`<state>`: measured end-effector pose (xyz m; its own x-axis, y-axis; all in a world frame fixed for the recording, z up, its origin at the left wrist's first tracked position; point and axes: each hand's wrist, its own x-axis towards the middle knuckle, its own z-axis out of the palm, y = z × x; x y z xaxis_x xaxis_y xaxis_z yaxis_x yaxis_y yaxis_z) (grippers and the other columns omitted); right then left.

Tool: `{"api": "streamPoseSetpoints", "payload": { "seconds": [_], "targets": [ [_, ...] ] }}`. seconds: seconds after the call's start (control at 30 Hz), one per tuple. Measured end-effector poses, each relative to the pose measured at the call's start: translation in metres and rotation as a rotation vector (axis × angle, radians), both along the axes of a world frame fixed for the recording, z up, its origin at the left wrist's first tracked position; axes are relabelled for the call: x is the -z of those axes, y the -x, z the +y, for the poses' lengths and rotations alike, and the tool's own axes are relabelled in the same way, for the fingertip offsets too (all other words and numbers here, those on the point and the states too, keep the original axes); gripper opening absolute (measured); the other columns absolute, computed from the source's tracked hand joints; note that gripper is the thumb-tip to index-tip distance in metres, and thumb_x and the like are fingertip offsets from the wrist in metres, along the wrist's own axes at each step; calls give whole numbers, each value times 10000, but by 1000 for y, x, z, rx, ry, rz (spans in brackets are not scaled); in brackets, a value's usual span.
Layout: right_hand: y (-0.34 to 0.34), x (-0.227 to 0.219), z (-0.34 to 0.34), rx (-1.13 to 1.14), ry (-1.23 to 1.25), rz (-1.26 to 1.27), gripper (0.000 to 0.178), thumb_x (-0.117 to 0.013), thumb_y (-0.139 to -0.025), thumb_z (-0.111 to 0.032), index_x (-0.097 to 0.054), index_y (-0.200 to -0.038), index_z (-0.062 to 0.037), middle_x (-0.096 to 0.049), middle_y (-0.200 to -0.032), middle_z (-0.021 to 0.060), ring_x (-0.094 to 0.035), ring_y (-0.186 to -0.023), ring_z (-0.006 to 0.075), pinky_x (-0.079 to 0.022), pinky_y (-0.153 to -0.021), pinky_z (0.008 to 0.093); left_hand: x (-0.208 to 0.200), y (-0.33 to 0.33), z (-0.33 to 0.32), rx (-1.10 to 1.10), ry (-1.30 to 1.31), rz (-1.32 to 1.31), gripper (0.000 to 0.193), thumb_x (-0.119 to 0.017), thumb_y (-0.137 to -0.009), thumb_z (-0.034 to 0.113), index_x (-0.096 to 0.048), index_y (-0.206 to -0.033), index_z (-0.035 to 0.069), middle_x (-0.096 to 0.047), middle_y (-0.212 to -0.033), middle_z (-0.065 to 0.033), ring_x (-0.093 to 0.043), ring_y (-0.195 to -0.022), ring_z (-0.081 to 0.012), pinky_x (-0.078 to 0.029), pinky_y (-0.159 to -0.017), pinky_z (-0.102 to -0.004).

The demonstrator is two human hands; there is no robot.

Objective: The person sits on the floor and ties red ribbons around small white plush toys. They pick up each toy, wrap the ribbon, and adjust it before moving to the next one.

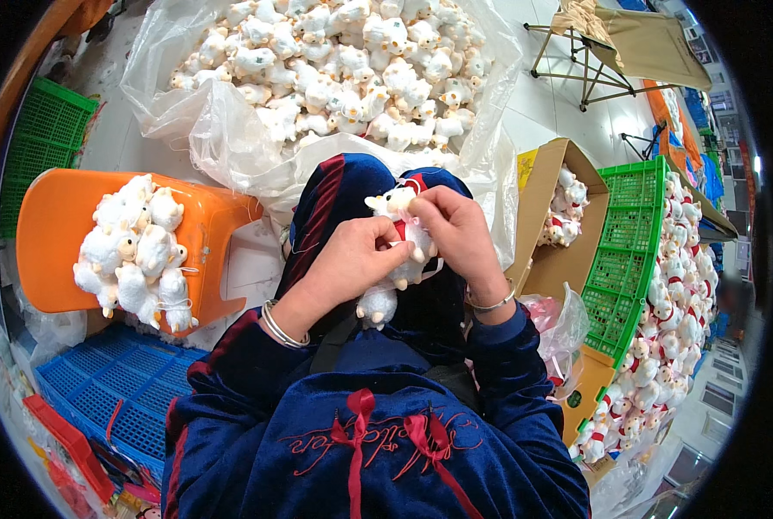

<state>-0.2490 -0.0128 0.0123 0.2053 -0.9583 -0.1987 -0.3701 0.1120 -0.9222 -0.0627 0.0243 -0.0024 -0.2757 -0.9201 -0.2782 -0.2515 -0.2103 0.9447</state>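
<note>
Above my lap I hold a small white plush sheep toy [393,202] with a cream face and a red band around its neck. My left hand [356,258] is closed, thumb and fingers pinched at the toy's front beside the red band. Closed as well, my right hand [458,227] grips the other side near the toy's head and neck. The exact bit between the fingertips is partly hidden. Another white plush toy [377,307] lies on my lap just below, close to my left wrist.
A large clear plastic bag [166,95] full of white plush toys lies ahead. At left, an orange stool [53,242] bears a pile of them, above a blue crate [114,381]. Rightward stand a cardboard box [538,203], a green crate [620,251] and many red-banded toys [654,355].
</note>
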Motion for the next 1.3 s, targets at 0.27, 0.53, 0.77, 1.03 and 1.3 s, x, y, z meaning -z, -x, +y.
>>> {"api": "streamPoseSetpoints", "payload": {
  "seconds": [0.27, 0.53, 0.77, 1.03, 1.3],
  "targets": [
    [30, -7, 1, 55, -190, -112, 351, -539, -1076, -290, -671, -962, 14, -620, -785, -1, -527, -639, 52, -438, -559, 233, -22, -35, -23, 214, -65, -74, 305, -801, -880, 297, -736, -943, 6, -716, -830, -40, -631, -746, -98, -516, -681, -288],
    [17, -22, 6, -71, -162, 137, 245, -699, -960, -209, -709, -982, 35, -711, -783, 81, -625, -697, 107, -517, -639, 294, -34, -5, -36, -13, 10, -176, 336, -724, -939, 294, -727, -927, -41, -719, -773, -99, -658, -703, -131, -532, -664, -295],
    [14, -23, 2, -15, -18, 211, 162, -675, -939, -127, -696, -965, 31, -702, -770, 132, -669, -680, 182, -525, -637, 330, 2, 2, -22, -96, -76, 35, 224, -710, -938, 197, -686, -893, -21, -682, -726, -45, -626, -628, -85, -503, -590, -261],
    [-1, -35, -5, -41, 146, 429, 116, -655, -922, -72, -686, -976, 27, -709, -790, 154, -673, -681, 204, -533, -655, 327, 9, 16, -8, -196, -66, 227, 214, -707, -929, 166, -638, -842, -18, -670, -688, -58, -621, -573, -84, -498, -557, -267],
    [4, -37, 1, -137, 508, 699, 102, -635, -884, -66, -657, -919, 28, -690, -845, 235, -679, -827, 421, -540, -734, 445, 2, 19, -3, -183, 36, 150, 207, -683, -937, 151, -626, -850, -28, -662, -673, -116, -638, -597, -127, -503, -569, -302]
  ]
}}
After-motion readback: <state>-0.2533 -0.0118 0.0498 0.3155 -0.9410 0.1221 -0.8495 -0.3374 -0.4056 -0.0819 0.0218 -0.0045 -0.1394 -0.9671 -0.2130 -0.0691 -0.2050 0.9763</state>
